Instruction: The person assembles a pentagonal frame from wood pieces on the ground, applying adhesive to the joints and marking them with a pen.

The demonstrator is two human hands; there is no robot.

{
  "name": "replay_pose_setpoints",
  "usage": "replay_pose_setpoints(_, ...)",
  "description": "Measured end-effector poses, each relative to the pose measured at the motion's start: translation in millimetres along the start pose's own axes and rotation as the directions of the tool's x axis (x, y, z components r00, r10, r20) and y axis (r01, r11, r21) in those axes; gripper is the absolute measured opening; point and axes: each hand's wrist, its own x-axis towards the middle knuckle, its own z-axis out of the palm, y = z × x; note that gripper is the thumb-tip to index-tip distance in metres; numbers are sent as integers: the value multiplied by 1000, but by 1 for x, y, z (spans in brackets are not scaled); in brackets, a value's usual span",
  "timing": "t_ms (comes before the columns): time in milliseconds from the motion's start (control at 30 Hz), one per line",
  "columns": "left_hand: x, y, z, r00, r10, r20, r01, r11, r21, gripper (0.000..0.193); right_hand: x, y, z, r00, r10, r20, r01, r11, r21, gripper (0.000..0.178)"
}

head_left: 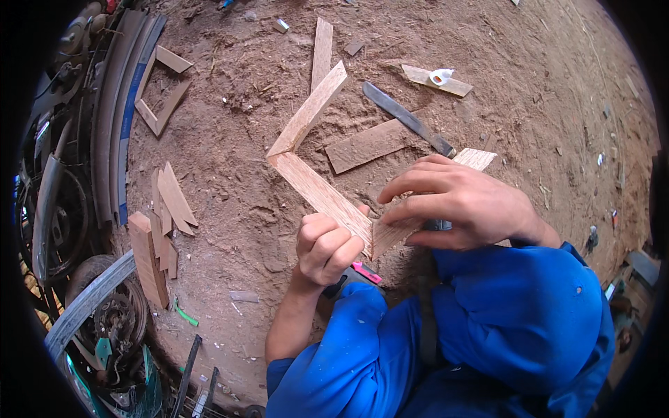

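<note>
Pale wooden strips with slant-cut ends meet at corners in a partial, open-sided wooden frame (pixel 317 184) before me. My left hand (pixel 326 249) is closed round the middle strip beside its near corner. Over the right-hand strip lies my right hand (pixel 463 202), its thumb at one edge and index finger at the other, the remaining fingers spread; the palm hides much of that strip, whose far end shows past the knuckles. Below my left hand a pink and black object (pixel 366 272) is partly hidden. Beyond the frame lies a long flat blade with a dark handle (pixel 410 120).
A wide board (pixel 368 146) and a narrow strip (pixel 322 52) lie on the sawdust-covered ground. A small white bottle (pixel 440 76) rests on another strip. At left are a joined wooden frame (pixel 166 111), several offcuts (pixel 174 198), a wood block (pixel 146 261), metal lengths (pixel 115 118) and machine parts (pixel 111 310).
</note>
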Motion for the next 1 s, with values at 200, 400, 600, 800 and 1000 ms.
replay_pose_setpoints(200,-11,-1,6,1000,-16,5,16,1000,22,48,-9,5,-21,958,109,-267,-143,983,-112,41)
replay_pose_setpoints(400,-2,-1,7,999,4,-42,-2,999,42,44,-19,59,-21,471,274,-838,-220,957,189,40)
replay_pose_setpoints(600,13,-2,22,997,-82,5,82,995,59,35,-32,80,44,625,774,-103,-11,141,990,58)
replay_pose_setpoints(800,-10,0,54,966,-228,121,227,974,21,28,-32,92,95,609,791,48,-66,-10,998,29)
replay_pose_setpoints(1000,-36,11,72,919,-312,239,291,949,120,29,-39,111,112,570,819,60,-100,-3,995,23)
